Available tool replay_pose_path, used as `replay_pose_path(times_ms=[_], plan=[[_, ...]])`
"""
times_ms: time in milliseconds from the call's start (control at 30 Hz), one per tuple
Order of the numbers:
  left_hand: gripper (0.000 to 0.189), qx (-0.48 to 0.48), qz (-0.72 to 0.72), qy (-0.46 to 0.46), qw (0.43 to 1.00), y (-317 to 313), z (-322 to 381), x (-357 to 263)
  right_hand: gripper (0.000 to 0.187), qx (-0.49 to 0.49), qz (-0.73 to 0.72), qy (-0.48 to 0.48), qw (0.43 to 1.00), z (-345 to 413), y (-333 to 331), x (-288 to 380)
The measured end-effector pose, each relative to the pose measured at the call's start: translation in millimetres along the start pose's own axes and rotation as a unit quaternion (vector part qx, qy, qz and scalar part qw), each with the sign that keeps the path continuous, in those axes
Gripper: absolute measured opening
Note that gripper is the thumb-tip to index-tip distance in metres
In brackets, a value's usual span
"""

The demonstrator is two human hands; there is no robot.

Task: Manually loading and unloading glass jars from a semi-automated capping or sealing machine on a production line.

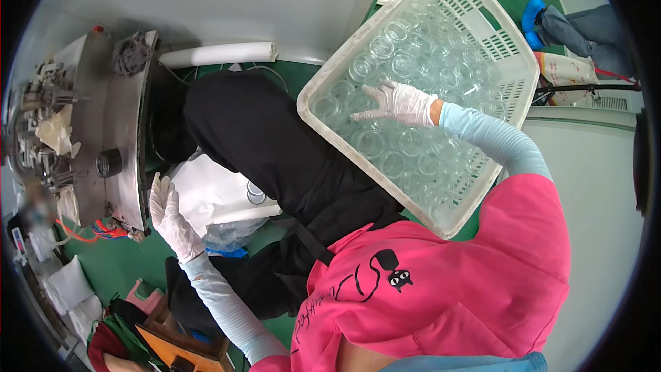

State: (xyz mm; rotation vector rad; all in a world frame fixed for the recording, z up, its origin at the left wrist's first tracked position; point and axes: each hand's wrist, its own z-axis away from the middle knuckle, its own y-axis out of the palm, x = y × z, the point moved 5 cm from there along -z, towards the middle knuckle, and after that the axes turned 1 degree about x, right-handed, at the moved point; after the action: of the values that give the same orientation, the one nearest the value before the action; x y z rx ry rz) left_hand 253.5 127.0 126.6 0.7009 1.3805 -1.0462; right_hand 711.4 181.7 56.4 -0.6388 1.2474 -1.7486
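My right hand point(397, 103), in a white glove, is over a white plastic basket point(377, 186) that holds many clear round jars or cups point(404, 64). Its thumb and fingers are spread among the upper pieces, and I see nothing gripped. My left hand point(173, 219), also gloved, is raised with its palm bare and its fingers extended, beside the edge of a metal machine table point(124, 129). A dark-looking round container point(108, 163) is on that table. White sheeting point(199, 191) with clear rings or lids point(255, 192) on it lies beyond the left hand.
Machine fittings point(49, 93) and a grey cloth bundle point(132, 54) sit on the metal table. Orange and blue hoses point(108, 230) hang near its corner. A white roll point(222, 55) lies along the wall. A wooden stool point(181, 343) is at lower left; another person's legs point(578, 31) show at upper right.
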Motion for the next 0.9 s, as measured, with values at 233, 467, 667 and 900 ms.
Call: replay_pose_path(times_ms=[233, 467, 667, 900], plan=[[0.044, -0.003, 0.050, -0.022, 0.998, -1, 3, 6, 0.076, -0.015, -0.184, 0.064, 0.981, 1, 20, -18], [0.044, -0.001, 0.077, -0.055, 0.996, 2, 3, 18, 0.046, -0.021, -0.254, 0.025, 0.967, -18, 28, -34], [0.039, -0.065, 0.101, 0.030, 0.992, -40, 6, 48, 0.012, -0.033, -0.279, 0.112, 0.953, -1, -1, -36], [0.039, -0.066, 0.161, -0.021, 0.984, -44, -4, 32, 0.016, -0.213, -0.544, 0.193, 0.788, 18, -189, -44]])
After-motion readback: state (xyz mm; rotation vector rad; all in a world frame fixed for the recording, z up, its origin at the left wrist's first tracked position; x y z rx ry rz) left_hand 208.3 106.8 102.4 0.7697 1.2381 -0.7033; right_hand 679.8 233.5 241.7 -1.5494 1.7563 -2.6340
